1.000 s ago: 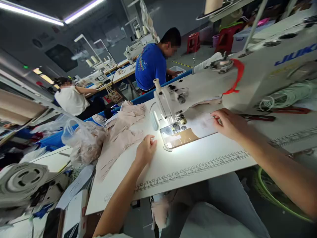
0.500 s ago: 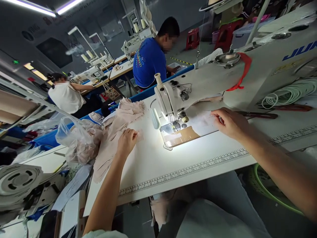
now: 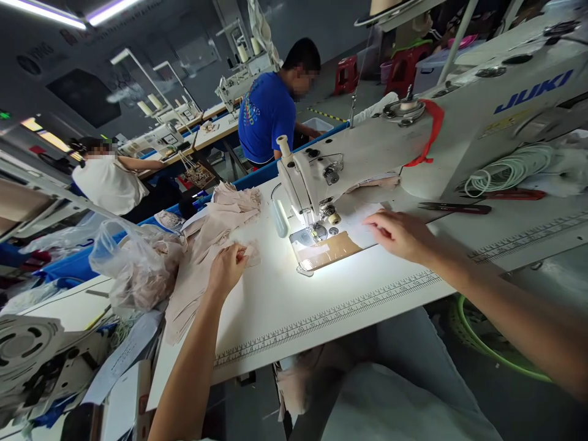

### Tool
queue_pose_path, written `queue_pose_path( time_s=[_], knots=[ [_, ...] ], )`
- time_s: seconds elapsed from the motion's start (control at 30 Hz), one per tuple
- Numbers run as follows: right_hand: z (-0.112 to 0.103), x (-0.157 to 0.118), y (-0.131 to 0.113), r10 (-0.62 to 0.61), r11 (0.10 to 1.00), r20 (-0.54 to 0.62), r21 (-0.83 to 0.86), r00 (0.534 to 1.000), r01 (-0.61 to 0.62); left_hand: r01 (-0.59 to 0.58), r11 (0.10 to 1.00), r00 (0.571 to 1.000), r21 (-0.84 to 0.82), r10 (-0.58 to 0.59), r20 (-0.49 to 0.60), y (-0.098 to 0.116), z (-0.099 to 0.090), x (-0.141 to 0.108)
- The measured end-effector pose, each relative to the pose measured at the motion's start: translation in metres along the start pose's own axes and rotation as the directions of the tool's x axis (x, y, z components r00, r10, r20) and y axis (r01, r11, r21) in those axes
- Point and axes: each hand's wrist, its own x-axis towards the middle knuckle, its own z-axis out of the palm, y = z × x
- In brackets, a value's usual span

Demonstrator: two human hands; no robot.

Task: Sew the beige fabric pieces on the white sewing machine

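A white sewing machine (image 3: 303,184) stands on the white table, its lamp lighting the needle plate. Left of it, my left hand (image 3: 227,266) is closed on a small thin beige fabric piece (image 3: 253,253), beside a spread pile of beige fabric (image 3: 197,275). Over on the machine's right, my right hand (image 3: 397,233) pinches the edge of a thin pale piece (image 3: 365,215) that lies under the machine arm. Brown tape (image 3: 337,250) covers part of the plate in front of the needle.
Black tweezers (image 3: 459,208) and a coil of pale cord (image 3: 509,168) lie at the right. A plastic bag of fabric (image 3: 138,263) sits at the left. A printed ruler (image 3: 331,318) runs along the front edge. Two people sit beyond the table.
My right hand has moved left, closer to the needle area, with the pale piece. My left hand stays beside the pile, still holding the fabric piece. The whole view has shifted slightly.
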Motion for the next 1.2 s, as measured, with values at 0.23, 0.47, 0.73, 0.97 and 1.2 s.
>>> queue_pose_path(
  time_s=[0.23, 0.47, 0.73, 0.97, 1.2],
  knots=[
    [0.005, 0.005, -0.059, -0.371, 0.925, 0.212, -0.006, 0.904, 0.381, -0.24, 0.96, 0.964, -0.143, 0.218, -0.155, 0.02, -0.014, -0.004],
    [0.023, 0.014, -0.077, -0.382, 0.887, 0.285, -0.155, 0.879, 0.436, -0.187, 0.901, 0.967, -0.392, 0.238, 0.087, 0.071, -0.019, 0.006],
    [0.025, 0.015, -0.08, -0.379, 0.877, 0.306, -0.181, 0.873, 0.445, 0.01, 0.76, 0.899, -0.649, 0.277, 0.339, 0.133, 0.02, 0.02],
    [0.027, 0.015, -0.078, -0.405, 0.877, 0.262, -0.161, 0.876, 0.454, 0.077, 0.818, 0.908, -0.57, 0.179, 0.38, 0.13, 0.046, 0.028],
    [0.026, 0.008, -0.073, -0.405, 0.892, 0.169, -0.141, 0.899, 0.429, 0.078, 0.86, 0.923, -0.504, 0.129, 0.363, 0.131, 0.052, 0.028]
  ],
)
